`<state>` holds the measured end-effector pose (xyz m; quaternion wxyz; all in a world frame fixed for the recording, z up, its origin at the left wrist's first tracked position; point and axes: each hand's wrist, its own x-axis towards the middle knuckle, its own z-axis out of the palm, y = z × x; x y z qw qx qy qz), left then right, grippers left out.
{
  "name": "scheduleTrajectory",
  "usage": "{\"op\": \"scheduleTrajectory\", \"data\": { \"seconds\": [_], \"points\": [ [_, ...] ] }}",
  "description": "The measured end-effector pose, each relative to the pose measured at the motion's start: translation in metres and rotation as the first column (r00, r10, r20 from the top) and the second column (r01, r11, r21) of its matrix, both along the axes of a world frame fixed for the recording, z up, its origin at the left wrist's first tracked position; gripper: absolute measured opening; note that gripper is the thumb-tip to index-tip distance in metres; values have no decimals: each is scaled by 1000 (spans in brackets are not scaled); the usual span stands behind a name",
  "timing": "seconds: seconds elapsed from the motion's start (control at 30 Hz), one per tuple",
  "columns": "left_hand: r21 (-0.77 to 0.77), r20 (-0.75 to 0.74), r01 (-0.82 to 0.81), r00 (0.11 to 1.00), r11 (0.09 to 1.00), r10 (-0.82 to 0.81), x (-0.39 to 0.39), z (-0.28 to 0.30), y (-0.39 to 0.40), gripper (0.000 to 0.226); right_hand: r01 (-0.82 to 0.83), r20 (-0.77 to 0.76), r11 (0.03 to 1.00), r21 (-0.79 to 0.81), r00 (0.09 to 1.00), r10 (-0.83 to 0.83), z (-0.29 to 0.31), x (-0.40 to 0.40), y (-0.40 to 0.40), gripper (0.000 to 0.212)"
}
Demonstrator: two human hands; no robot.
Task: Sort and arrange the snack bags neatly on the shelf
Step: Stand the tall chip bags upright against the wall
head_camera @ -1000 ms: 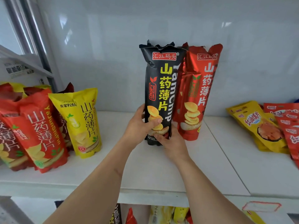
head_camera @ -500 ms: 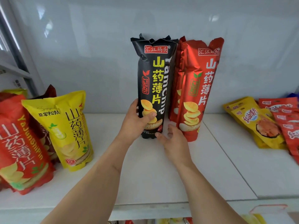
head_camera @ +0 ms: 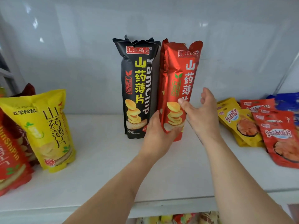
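Head view shows the left hand [head_camera: 159,135] gripping the lower part of the tall red bag [head_camera: 178,88], its fingers wrapped round the bag's bottom front and its thumb running up the bag's left edge. That forearm reaches in from the lower left, with the wrist bent slightly to the right. The right hand [head_camera: 200,115] has its thumb laid against the front of the same bag, near the printed chips, while its fingers spread out loosely curled behind the bag's right side; whether those fingers touch the bag cannot be told. The right forearm comes up from the lower right corner, nearly straight.

The red bag stands upright at mid shelf, its crimped top close to the back wall. Just to its left, touching or nearly so, the tall black bag [head_camera: 139,88] stands upright on the white shelf [head_camera: 97,167], free of both hands.

Well apart to the left, a yellow pouch [head_camera: 45,130] stands leaning slightly, with a red pouch [head_camera: 11,162] in front of it at the frame's edge. On the right side, small yellow packets [head_camera: 237,122] and small red packets [head_camera: 278,135] lie flat and overlapping.
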<state>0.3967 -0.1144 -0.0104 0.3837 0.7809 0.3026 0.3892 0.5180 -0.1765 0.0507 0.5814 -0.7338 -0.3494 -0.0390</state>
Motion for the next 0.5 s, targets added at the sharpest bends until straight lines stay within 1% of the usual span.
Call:
{"op": "scheduleTrajectory", "data": {
  "seconds": [0.03, 0.07, 0.13, 0.17, 0.2, 0.23, 0.3, 0.33, 0.43, 0.5],
  "points": [
    [-100, 5, -11, 1000, 995, 12, 10, -3, 5, 98, -35, -23, 999, -21, 999, 34, 3, 5, 4, 102],
    [-160, 2, -33, 999, 987, 34, 20, -7, 11, 104, -67, -38, 997, -49, 997, 65, 6, 9, 8, 106],
    [-232, -46, -97, 995, 968, 89, 33, -12, 20, 118, -131, -52, 986, -100, 991, 126, 11, 16, 15, 106],
    [-251, -65, -117, 992, 961, 104, 39, -14, 24, 121, -162, -50, 980, -114, 986, 157, 12, 19, 18, 105],
    [-259, -76, -129, 991, 957, 113, 42, -16, 26, 120, -187, -42, 974, -124, 982, 183, 12, 22, 20, 101],
    [-266, -78, -138, 989, 954, 121, 43, -18, 27, 112, -208, -28, 970, -126, 978, 206, 11, 26, 23, 96],
    [-250, -85, -155, 987, 956, 138, 46, -23, 29, 89, -243, -1, 963, -118, 970, 244, 9, 35, 28, 82],
    [-224, -104, -169, 983, 960, 149, 47, -24, 30, 82, -257, 8, 959, -119, 966, 259, 8, 39, 31, 79],
    [-165, -174, -204, 969, 965, 175, 49, -25, 35, 76, -284, 28, 950, -127, 957, 289, 4, 51, 40, 86],
    [-169, -171, -211, 968, 963, 182, 51, -25, 37, 75, -310, 27, 944, -117, 949, 315, 3, 57, 46, 88]
  ]
}}
